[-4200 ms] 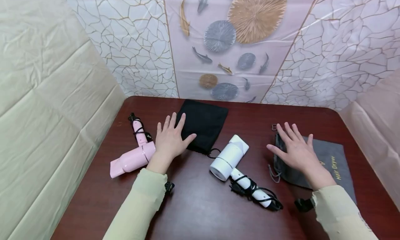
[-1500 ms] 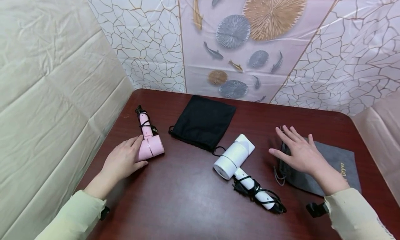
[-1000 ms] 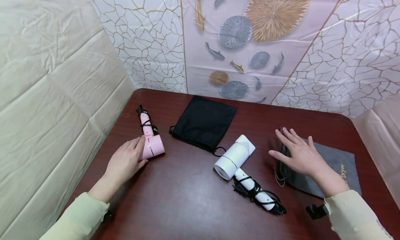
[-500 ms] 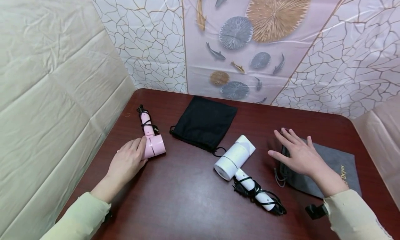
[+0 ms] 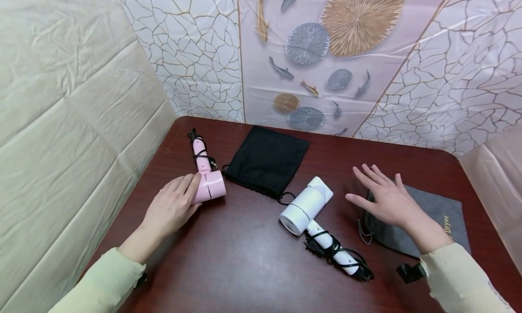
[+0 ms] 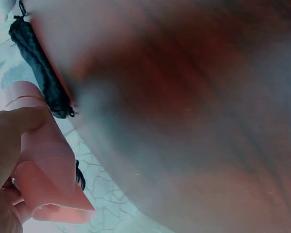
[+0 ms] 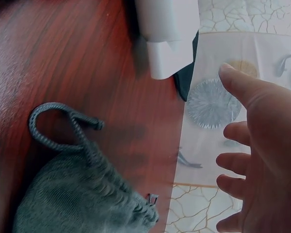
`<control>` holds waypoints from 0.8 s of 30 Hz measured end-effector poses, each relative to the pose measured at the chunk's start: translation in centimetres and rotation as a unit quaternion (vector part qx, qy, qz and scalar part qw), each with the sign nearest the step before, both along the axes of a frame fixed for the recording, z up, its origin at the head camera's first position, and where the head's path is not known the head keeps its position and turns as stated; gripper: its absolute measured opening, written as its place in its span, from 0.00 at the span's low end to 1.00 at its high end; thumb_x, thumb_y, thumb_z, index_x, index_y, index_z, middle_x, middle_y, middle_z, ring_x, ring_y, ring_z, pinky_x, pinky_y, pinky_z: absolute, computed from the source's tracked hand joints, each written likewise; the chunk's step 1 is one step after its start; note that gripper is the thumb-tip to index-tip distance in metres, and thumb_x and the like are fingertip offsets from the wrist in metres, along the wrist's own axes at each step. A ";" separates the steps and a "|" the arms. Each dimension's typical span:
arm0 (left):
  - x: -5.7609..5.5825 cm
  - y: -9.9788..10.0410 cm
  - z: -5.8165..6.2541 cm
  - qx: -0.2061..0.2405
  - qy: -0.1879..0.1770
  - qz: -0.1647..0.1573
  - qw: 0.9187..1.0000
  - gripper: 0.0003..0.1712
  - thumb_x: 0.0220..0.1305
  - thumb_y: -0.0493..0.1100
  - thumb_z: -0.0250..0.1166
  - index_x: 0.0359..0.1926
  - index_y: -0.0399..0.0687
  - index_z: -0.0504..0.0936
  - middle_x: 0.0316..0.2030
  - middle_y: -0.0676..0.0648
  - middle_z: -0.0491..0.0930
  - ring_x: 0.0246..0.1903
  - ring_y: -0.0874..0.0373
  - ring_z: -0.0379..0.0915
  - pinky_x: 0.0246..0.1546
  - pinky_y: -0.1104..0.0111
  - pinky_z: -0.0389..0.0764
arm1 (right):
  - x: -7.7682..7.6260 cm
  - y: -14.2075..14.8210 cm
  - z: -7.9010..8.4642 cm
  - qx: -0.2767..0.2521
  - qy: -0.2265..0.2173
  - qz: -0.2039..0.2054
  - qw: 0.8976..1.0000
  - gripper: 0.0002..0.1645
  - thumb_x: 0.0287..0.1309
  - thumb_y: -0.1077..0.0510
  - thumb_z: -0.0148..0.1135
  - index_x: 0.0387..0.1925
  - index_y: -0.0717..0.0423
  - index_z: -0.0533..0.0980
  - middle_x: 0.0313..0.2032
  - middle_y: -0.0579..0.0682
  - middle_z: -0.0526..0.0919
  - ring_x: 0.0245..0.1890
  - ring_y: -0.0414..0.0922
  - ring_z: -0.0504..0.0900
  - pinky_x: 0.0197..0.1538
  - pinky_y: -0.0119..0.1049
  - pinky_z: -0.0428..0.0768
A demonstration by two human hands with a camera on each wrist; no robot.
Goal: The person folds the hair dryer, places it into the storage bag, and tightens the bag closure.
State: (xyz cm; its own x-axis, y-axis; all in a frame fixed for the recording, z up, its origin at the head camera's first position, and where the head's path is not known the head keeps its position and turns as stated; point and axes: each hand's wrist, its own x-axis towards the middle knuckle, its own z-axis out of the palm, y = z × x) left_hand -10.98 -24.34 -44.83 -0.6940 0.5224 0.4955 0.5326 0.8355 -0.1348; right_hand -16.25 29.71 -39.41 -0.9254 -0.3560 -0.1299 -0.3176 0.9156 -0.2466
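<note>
My left hand (image 5: pixel 173 203) grips the barrel of a pink hair dryer (image 5: pixel 213 186) at the left of the table. In the left wrist view the thumb lies along the pink barrel (image 6: pixel 51 141), and fingers show on its other side near the flattened nozzle. A black cord is wound round the pink handle, which points toward the back. My right hand (image 5: pixel 387 199), fingers spread, hovers at the near-left part of a grey drawstring pouch (image 5: pixel 434 196) with gold lettering. From the right wrist, the palm (image 7: pixel 276 131) holds nothing, and the pouch's cord loop (image 7: pixel 48 109) shows beside it.
A white hair dryer (image 5: pixel 306 206) with a black cord round its handle lies mid-table. Behind it, a black drawstring pouch (image 5: pixel 269 161) lies flat near the back edge. A cream cloth wall (image 5: pixel 94 122) stands at the left, a patterned backdrop (image 5: pixel 195 55) behind.
My left hand went from beside the black pouch to the pink hair dryer, took hold of it and has just shifted it right and slightly backward. My right hand stays over the grey pouch.
</note>
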 end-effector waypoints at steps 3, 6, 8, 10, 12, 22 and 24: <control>-0.1 0.7 0.6 -0.005 0.014 -0.020 1.000 0.47 0.51 0.42 0.83 0.68 0.26 0.73 0.54 0.30 0.81 0.52 0.34 0.80 0.59 0.46 0.81 | 0.0 -0.5 0.4 -0.006 -0.004 0.005 1.000 0.55 0.73 0.29 0.58 0.86 0.53 0.53 0.83 0.66 0.50 0.83 0.67 0.45 0.74 0.81 0.36; -0.4 1.4 1.1 -0.010 0.031 -0.043 0.999 0.47 0.50 0.42 0.82 0.68 0.26 0.74 0.55 0.30 0.82 0.52 0.35 0.81 0.58 0.47 0.83 | -0.2 -1.2 0.7 -0.013 -0.007 0.010 1.000 0.55 0.73 0.28 0.58 0.86 0.53 0.53 0.84 0.65 0.50 0.83 0.67 0.45 0.74 0.80 0.35; -0.6 2.0 1.4 -0.014 0.044 -0.058 0.997 0.46 0.50 0.42 0.81 0.67 0.26 0.75 0.54 0.30 0.82 0.52 0.36 0.81 0.57 0.48 0.83 | -0.3 -1.6 0.9 -0.018 -0.008 0.016 1.000 0.55 0.73 0.29 0.58 0.86 0.53 0.53 0.84 0.65 0.50 0.84 0.66 0.45 0.75 0.80 0.35; -0.9 2.6 1.7 -0.019 0.056 -0.072 0.996 0.46 0.50 0.43 0.82 0.67 0.27 0.75 0.55 0.31 0.83 0.52 0.37 0.82 0.58 0.49 0.83 | -0.4 -2.2 1.1 -0.024 -0.009 0.021 0.999 0.55 0.73 0.29 0.58 0.86 0.53 0.53 0.84 0.64 0.50 0.84 0.66 0.45 0.75 0.79 0.36; -1.2 3.3 1.9 -0.026 0.068 -0.084 0.994 0.46 0.49 0.43 0.82 0.67 0.27 0.76 0.55 0.32 0.83 0.53 0.37 0.81 0.58 0.50 0.83 | -0.6 -2.7 1.4 -0.031 -0.011 0.026 0.999 0.54 0.73 0.30 0.58 0.86 0.53 0.53 0.84 0.64 0.50 0.84 0.66 0.45 0.76 0.78 0.36; -2.1 7.1 2.8 -0.037 0.103 -0.146 0.983 0.38 0.54 0.40 0.72 0.67 0.31 0.77 0.57 0.35 0.84 0.57 0.41 0.81 0.67 0.55 0.79 | -1.5 -6.0 2.3 -0.094 -0.031 0.062 0.993 0.53 0.77 0.34 0.58 0.87 0.52 0.47 0.85 0.59 0.46 0.85 0.61 0.42 0.78 0.74 0.39; -2.2 7.8 3.0 -0.035 0.108 -0.155 0.981 0.39 0.54 0.40 0.73 0.68 0.32 0.78 0.58 0.36 0.84 0.57 0.42 0.81 0.67 0.55 0.79 | -1.7 -6.7 2.4 -0.109 -0.041 0.064 0.991 0.54 0.77 0.34 0.57 0.87 0.51 0.44 0.86 0.57 0.43 0.86 0.59 0.40 0.80 0.71 0.38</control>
State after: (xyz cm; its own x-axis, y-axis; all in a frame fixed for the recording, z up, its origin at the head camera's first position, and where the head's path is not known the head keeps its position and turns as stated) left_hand -13.17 -16.51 -41.84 -0.3793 0.7300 0.5685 0.7128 0.6223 -0.3235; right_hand -17.97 23.00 -36.98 -0.8601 -0.4985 -0.1088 -0.3996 0.7907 -0.4638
